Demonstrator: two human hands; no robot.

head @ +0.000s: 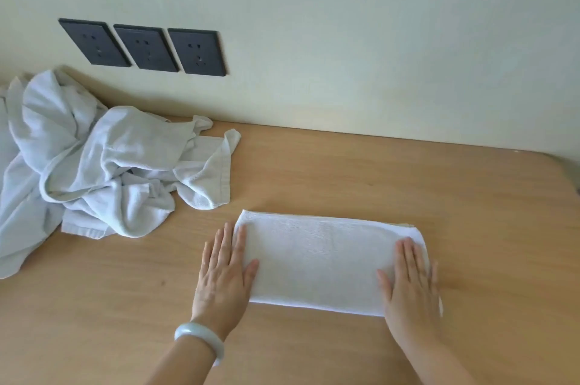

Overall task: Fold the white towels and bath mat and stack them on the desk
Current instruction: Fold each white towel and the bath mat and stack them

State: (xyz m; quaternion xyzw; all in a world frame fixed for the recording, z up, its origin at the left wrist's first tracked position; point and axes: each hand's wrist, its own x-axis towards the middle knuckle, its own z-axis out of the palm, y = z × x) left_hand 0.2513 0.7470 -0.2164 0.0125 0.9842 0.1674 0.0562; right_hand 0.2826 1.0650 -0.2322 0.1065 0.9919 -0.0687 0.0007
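A white towel (320, 259) lies folded into a flat rectangle on the wooden desk (408, 184), near its front middle. My left hand (224, 275) presses flat on the towel's left end, fingers straight, partly on the desk. My right hand (411, 287) lies flat on the towel's right end, fingers straight. A crumpled heap of white towels (94, 162) sits at the left of the desk, reaching the wall and running out of view at the left.
Three dark wall sockets (144, 47) sit on the cream wall above the heap. The desk's rounded right corner (561, 165) shows at the far right. Bare wood lies behind and to the right of the folded towel.
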